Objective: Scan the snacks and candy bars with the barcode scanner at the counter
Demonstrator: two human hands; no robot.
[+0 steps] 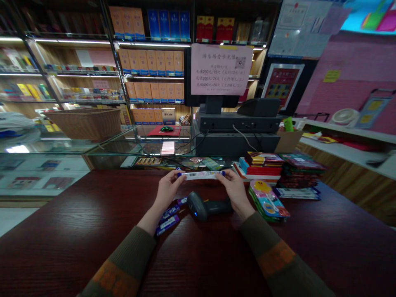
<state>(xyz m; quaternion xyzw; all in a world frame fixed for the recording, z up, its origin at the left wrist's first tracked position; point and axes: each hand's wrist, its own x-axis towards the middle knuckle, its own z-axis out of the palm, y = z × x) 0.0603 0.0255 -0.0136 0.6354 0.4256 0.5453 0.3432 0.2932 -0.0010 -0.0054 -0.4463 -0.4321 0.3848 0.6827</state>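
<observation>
Dark wood counter [77, 214] spreads beneath both hands: the left hand [168, 189] and right hand [235, 189] pinch opposite ends of a white wrapped strip [201, 175], holding it level. Just below, a handheld barcode scanner [208, 205] lies untouched, with neither hand free for it, beside blue packets [168, 216].

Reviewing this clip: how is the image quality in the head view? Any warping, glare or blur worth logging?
Head view: strong wide-angle warping bends the wall shelves outward; bright glare streaks the glass display counter; a pixelated patch obscures something on the glass; the barcoded packet between the left hand and right hand looks reasonably sharp.
</observation>
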